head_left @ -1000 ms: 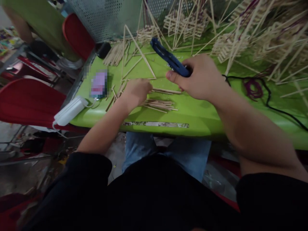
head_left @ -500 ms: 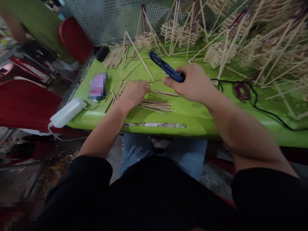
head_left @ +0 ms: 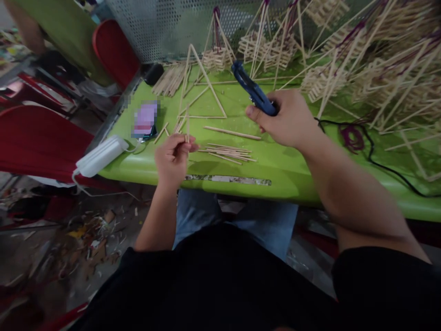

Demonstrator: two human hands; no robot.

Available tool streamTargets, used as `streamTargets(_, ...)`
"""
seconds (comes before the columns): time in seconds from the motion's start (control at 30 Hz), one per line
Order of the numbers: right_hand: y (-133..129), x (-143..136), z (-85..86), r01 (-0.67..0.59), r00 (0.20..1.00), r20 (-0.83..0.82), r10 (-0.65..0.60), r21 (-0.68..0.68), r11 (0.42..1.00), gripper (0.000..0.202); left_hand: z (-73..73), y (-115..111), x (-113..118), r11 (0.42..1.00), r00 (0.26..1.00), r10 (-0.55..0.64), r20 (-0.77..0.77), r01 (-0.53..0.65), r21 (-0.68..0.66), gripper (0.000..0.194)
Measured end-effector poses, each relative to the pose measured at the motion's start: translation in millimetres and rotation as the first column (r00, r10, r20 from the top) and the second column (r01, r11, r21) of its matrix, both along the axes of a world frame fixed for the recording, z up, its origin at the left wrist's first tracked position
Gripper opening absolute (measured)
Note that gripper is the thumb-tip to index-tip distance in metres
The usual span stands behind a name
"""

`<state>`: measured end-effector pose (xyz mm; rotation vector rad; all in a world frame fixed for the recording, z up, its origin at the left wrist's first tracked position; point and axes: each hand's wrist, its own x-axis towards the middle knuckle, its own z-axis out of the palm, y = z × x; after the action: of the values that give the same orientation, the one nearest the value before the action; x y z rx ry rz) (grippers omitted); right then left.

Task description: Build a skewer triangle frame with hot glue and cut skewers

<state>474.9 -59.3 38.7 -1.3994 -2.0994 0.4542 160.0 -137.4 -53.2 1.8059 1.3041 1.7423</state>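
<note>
My left hand (head_left: 174, 158) is closed in a pinch on a thin wooden stick (head_left: 187, 120) that stands nearly upright above the table. My right hand (head_left: 284, 117) is wrapped round the handle of what looks like a blue hand stapler (head_left: 253, 89), its long end pointing up and away to the left. Between the hands, a longer wooden stick (head_left: 232, 133) lies on the green table, and nearer me is a loose bundle of thin sticks (head_left: 229, 152). Short sticks (head_left: 161, 132) are scattered left of my left hand. A triangular stick frame (head_left: 208, 82) sits behind.
Stick structures with purple string (head_left: 324, 80) crowd the back right. A black cord (head_left: 370, 142) and purple string coil (head_left: 352, 138) lie at right. At left are a phone (head_left: 144, 118), a white power bank-like block (head_left: 102, 155) and red chairs (head_left: 37, 142). A person in green stands beyond.
My left hand has lifted from the sticks and moved left and toward me, now pinching an upright stick. My right hand and the blue tool have shifted slightly right in view.
</note>
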Motion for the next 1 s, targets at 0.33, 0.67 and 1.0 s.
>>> streamTargets(0.33, -6, -10, -1.0, 0.028, 1.0, -0.007, -0.028, -0.019, 0.999, 0.046, -11.4, 1, -4, 1.0, 0.961, 0.018, 0.277, -0.014, -0.016, 0.036)
streamTargets(0.67, -15, -16, -2.4, 0.022, 0.985, 0.17, -0.023, 0.011, 1.0, 0.051, -14.3, -6, 9, 0.999, 0.941, 0.042, 0.337, -0.048, 0.01, 0.034)
streamTargets(1.0, -28, -22, -9.8, -0.212, 0.917, 0.37, 0.151, 0.129, 0.969, 0.062, 3.8, -17, 61, 0.999, 0.949, -0.048, 0.312, 0.046, 0.014, 0.032)
